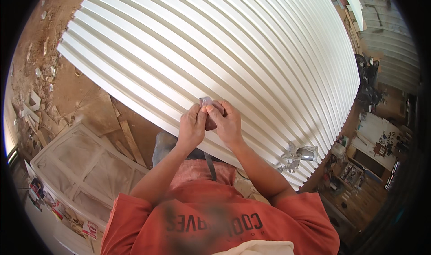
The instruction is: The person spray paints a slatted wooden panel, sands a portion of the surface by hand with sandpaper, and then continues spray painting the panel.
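My left hand (192,127) and my right hand (227,124) meet in front of me, with thumbs and fingers pinched together. Between them is a small reddish-brown piece of sandpaper (209,124), by its look, with a pale greyish edge showing above the thumbs. My fingers cover much of it. Just beneath both hands spreads a large white ribbed panel (148,57), its raised strips running diagonally. On the panel's near right corner, beyond my right forearm, lies a metal spray gun (298,154) with a cylindrical cup.
A dusty pale framed panel (83,158) leans at the lower left. Wood offcuts (131,140) and scraps lie on the brown dirt floor (54,82). To the right are dark machinery (369,82), a whitish board (375,140) and a box of small items (351,173).
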Available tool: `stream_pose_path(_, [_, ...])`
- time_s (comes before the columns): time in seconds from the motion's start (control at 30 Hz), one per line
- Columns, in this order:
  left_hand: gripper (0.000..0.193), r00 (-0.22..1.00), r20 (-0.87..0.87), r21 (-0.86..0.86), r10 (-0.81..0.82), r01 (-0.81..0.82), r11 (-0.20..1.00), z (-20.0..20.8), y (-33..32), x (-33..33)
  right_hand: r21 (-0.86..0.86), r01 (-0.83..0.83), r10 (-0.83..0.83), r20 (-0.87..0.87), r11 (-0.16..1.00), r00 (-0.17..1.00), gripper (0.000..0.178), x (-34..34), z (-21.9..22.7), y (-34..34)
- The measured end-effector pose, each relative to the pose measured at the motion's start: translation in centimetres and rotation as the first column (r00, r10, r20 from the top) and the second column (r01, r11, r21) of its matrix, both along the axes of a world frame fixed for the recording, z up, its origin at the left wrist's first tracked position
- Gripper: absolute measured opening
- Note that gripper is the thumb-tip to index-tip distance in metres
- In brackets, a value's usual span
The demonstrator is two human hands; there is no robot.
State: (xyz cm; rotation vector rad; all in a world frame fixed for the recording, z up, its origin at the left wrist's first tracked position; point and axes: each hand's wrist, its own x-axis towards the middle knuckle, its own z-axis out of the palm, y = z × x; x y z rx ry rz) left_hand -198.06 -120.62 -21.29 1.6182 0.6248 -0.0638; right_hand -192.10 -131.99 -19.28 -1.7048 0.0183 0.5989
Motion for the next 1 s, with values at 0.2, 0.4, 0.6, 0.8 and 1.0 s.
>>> stream_pose_path(0.2, [0.020,0.996,0.079,0.101,0.032,-0.040,0.994,-2.1,0.0,3.2,0.028,0.004,-0.003,-0.013,1.000,1.000,0.021,3.5,-1.9,-0.4])
stream_pose_path(0.4, [0.029,0.965,0.250,0.716,0.084,-0.242,0.655,-4.0,6.6,1.8,-0.291,0.035,0.085,0.390,0.956,0.917,0.017,6.9,-2.4,-1.6])
stream_pose_path(0.6, [0.064,0.892,0.005,0.899,0.453,-0.202,0.389,-6.6,14.1,-1.1,-0.429,0.078,0.241,0.638,0.900,0.731,0.012,10.9,-4.3,-2.2])
stream_pose_path(0.8, [0.093,0.670,0.196,0.476,0.716,-0.704,0.528,-8.4,15.3,-0.9,-0.503,0.104,0.386,0.766,0.858,0.514,0.008,15.1,-5.5,1.0])
stream_pose_path(1.0, [0.089,0.616,0.218,0.098,0.757,-0.785,0.611,-7.9,15.5,-0.7,-0.613,0.134,0.514,0.746,0.779,0.423,0.008,16.9,-7.0,1.7])
